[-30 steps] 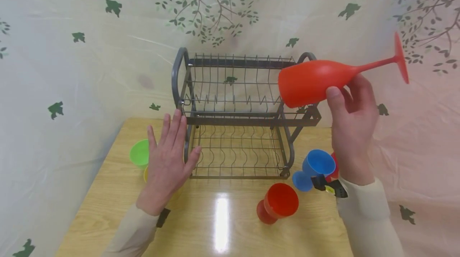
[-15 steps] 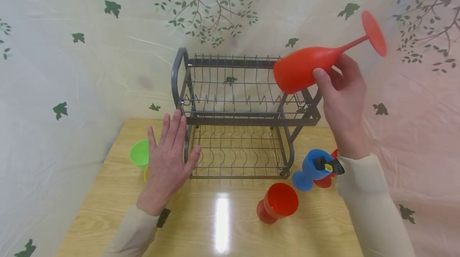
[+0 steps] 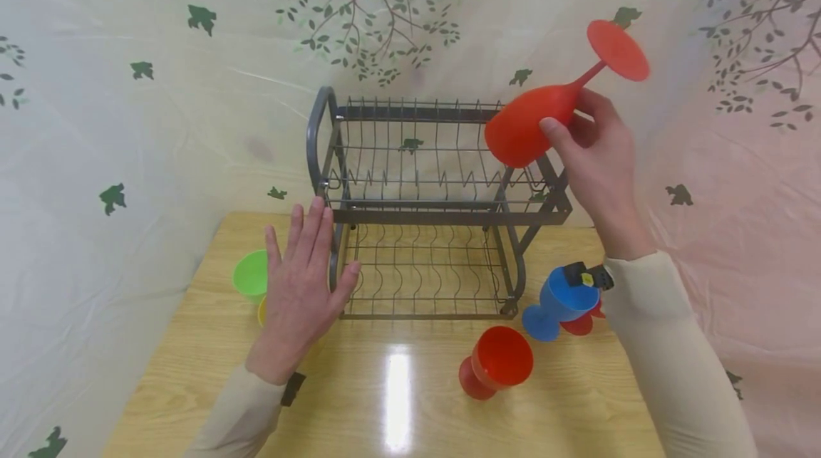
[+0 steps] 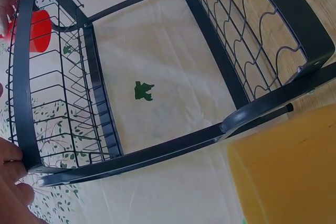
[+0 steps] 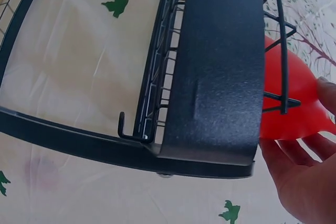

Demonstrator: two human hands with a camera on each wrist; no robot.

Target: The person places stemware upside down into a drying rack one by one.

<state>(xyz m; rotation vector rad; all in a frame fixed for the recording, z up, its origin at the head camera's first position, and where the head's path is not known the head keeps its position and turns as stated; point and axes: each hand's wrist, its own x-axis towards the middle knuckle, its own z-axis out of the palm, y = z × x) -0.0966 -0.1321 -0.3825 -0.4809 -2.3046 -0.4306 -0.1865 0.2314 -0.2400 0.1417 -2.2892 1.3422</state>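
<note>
Your right hand (image 3: 596, 159) grips a tilted red plastic stemmed goblet (image 3: 527, 120), its bowl slanting down and left from your fingertips. The dark two-tier metal wire rack (image 3: 442, 217) stands just right of your left hand (image 3: 300, 290), whose fingers lie straight.

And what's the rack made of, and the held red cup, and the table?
The rack seems metal, dark-coated with a slight sheen: thin wires, finely grainy frame. The held cup is probably smooth plastic: one solid red, not see-through. The table looks like glossy wood or a wood print: it shows grain and a bright reflection.
</note>
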